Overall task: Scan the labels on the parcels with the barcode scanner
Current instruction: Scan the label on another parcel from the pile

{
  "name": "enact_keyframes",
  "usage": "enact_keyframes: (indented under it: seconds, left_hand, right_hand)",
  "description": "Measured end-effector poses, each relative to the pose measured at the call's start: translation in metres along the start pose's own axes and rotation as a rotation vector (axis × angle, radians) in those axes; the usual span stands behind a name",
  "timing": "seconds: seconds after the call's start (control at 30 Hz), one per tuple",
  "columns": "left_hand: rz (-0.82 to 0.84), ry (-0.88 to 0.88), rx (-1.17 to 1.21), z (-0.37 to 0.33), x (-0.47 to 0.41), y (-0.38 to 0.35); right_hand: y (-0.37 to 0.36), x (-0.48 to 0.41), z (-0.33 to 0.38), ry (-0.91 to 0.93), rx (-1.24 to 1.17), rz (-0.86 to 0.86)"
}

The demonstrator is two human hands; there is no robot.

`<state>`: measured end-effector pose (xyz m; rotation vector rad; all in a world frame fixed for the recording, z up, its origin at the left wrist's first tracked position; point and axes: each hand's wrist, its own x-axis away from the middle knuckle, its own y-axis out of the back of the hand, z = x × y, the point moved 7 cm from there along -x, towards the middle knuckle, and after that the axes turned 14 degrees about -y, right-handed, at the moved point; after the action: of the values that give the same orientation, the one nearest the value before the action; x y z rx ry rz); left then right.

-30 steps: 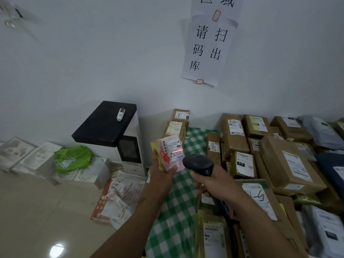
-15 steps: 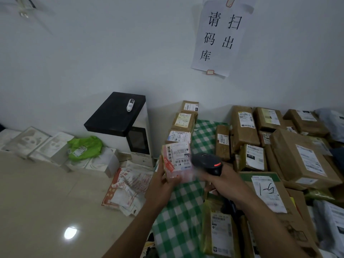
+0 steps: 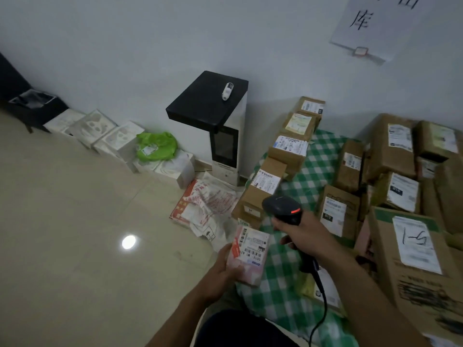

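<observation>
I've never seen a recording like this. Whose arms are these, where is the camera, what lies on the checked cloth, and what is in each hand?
There is no machine here: a person wears one wide-angle camera on the head, so the view looks down along their own arms. The left hand holds a small pink parcel, its printed label facing up. The right hand grips a black barcode scanner, whose cable trails down towards the body. On the green checked cloth lie many brown cardboard boxes with white labels. Left of them a white machine with a black top stands against the wall; further along the wall are white boxes and a green bag.
</observation>
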<state>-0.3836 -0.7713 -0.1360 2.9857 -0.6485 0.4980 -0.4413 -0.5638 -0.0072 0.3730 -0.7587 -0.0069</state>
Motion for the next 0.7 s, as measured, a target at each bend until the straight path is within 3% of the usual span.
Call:
enact_keyframes:
  seconds: [0.17, 0.27, 0.47, 0.57, 0.63, 0.7]
  left_hand:
    - [-0.01, 0.001, -0.068, 0.025, -0.033, 0.002]
    - [0.019, -0.025, -0.11, 0.099, -0.078, 0.008]
    - [-0.052, -0.109, -0.317, 0.018, -0.068, 0.002]
    - [-0.173, 0.007, -0.591, 0.016, -0.07, 0.008]
    - [-0.292, -0.059, -0.823, -0.013, -0.063, 0.005]
    - [-0.333, -0.176, -0.839, -0.044, -0.06, -0.012]
  right_hand:
    - [-0.009, -0.002, -0.01, -0.032, -0.007, 0.002]
    - [-0.005, -0.001, -0.013, -0.028, -0.027, -0.007]
    - [0.005, -0.002, -0.016, -0.011, -0.072, -0.023]
    - [0.016, 0.0, -0.027, -0.021, -0.089, -0.052]
    - [0.027, 0.004, -0.035, -0.033, -0.104, -0.075]
    - [0.041, 0.009, -0.048, -0.053, -0.125, -0.101]
